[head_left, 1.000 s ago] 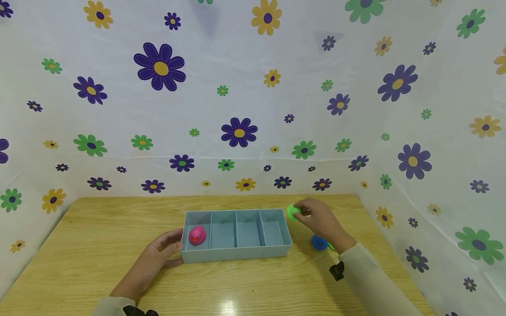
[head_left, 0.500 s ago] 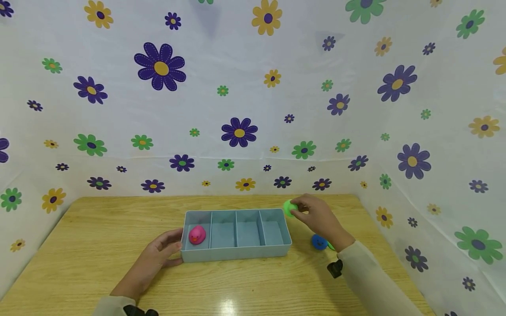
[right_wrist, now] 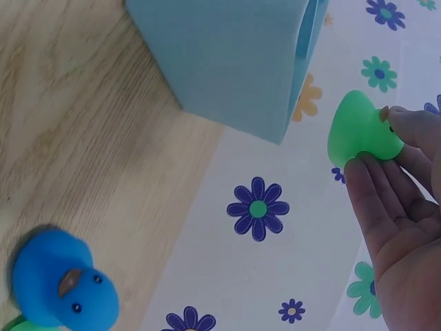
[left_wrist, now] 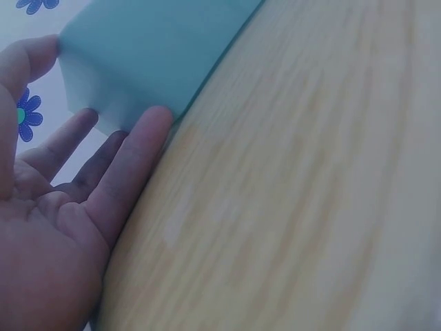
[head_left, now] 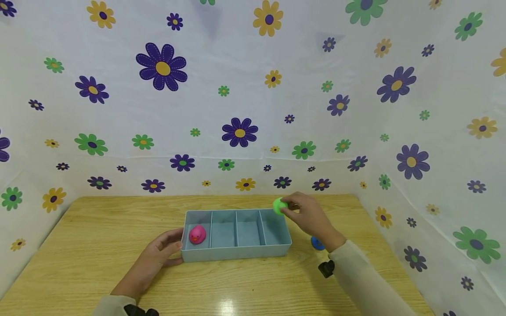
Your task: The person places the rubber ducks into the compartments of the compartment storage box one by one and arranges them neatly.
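Note:
A light blue box [head_left: 235, 253] with several compartments in a row stands on the table. My left hand [head_left: 156, 254] touches its left end; in the left wrist view the fingertips [left_wrist: 157, 121] rest against the end wall, fingers fairly straight. Inside the leftmost compartment sits a pink rubber duck [head_left: 197, 235]. My right hand [head_left: 310, 215] pinches a green rubber duck [right_wrist: 358, 131] between thumb and fingers, raised by the far right corner of the box. Below that hand, a blue rubber duck [right_wrist: 62, 279] lies on the table, partly hidden by the wrist in the head view.
The wooden table [head_left: 118, 228] reaches back to a white cloth [head_left: 189, 105] printed with flowers, which also hangs along both sides. A bit of something green [right_wrist: 31, 324] shows beside the blue duck in the right wrist view.
My right hand has carried the green duck left and slightly up, from beside the box to over its right rim. The left hand and the box have stayed in place.

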`<state>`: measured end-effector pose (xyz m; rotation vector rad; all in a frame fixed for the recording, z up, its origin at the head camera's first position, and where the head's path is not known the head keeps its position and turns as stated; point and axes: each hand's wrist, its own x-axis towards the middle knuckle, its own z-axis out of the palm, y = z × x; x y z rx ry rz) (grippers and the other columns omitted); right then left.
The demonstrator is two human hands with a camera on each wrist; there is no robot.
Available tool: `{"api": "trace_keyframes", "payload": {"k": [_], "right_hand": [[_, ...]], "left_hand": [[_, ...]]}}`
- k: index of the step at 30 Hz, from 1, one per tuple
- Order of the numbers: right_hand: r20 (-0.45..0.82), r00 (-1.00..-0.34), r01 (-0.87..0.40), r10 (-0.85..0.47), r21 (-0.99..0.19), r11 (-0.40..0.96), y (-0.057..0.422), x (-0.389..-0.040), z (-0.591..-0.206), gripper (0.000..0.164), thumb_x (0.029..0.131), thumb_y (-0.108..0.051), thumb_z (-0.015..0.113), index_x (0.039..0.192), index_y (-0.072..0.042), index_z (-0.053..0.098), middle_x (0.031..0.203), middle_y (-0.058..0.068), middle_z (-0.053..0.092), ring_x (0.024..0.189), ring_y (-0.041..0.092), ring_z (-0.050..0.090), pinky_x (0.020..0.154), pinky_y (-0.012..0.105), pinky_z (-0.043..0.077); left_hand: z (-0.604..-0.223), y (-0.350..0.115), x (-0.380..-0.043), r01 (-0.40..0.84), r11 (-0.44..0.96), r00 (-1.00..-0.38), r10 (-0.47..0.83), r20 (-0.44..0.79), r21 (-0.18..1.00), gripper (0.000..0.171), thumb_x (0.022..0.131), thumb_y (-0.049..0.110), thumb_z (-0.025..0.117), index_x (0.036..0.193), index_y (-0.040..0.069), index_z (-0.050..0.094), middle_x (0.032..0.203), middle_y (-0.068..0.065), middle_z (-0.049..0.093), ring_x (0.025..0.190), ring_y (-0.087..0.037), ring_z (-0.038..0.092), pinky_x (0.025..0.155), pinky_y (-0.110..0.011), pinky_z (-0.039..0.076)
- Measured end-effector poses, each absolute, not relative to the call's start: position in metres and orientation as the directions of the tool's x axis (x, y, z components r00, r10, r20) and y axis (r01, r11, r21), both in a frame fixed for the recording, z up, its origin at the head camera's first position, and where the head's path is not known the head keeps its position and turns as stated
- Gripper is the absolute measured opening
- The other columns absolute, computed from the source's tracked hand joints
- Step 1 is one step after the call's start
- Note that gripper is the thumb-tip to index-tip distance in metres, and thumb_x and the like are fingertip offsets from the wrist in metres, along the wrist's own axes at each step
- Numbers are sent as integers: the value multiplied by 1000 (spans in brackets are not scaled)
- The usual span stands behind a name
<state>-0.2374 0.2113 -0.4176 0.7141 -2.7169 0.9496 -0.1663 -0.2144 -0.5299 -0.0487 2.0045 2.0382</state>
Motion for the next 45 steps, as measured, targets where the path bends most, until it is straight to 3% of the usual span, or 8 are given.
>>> {"api": "trace_keyframes", "payload": {"k": [17, 25, 33, 37, 45], "right_hand": [[320, -851, -524, -417, -556, 645, 170, -236, -418, 24, 92, -16, 80, 114, -8, 75, 102, -3, 69, 88, 9, 68, 84, 34, 63], [335, -823, -563, -459, -591, 578, 142, -235, -416, 25, 92, -14, 79, 115, -7, 75, 104, 0, 70, 89, 12, 68, 86, 43, 63], [303, -813, -566, -497, -611, 554, 118, -231, -418, 23, 94, -16, 78, 115, -9, 75, 106, -1, 68, 92, 11, 67, 86, 35, 62], [280, -812, -561, -512, -617, 552, 106, -230, -420, 22, 94, -16, 78, 115, -8, 75, 105, 0, 68, 92, 12, 66, 86, 36, 62], [204, -826, -534, -525, -578, 617, 88, -228, -431, 22, 96, -21, 77, 114, -11, 76, 105, -3, 69, 93, 12, 62, 85, 27, 58]], "left_hand": [[-531, -215, -167, -227, 0, -960, 170, -224, 974, 61, 104, 33, 64, 156, 10, 42, 156, -16, 44, 136, -34, 51, 96, -42, 60], [-529, -215, -167, -223, 3, -960, 171, -220, 975, 61, 104, 33, 64, 155, 9, 42, 156, -16, 44, 136, -35, 51, 96, -43, 60], [-530, -214, -166, -213, 3, -962, 176, -211, 977, 59, 104, 30, 63, 155, 7, 42, 156, -17, 45, 136, -36, 51, 95, -42, 60], [-531, -215, -166, -210, 0, -961, 182, -206, 978, 58, 105, 30, 63, 155, 8, 43, 157, -17, 44, 137, -36, 50, 95, -41, 60], [-532, -216, -167, -206, -9, -961, 192, -200, 979, 58, 105, 29, 63, 155, 7, 42, 157, -17, 44, 136, -36, 51, 96, -42, 60]]}}
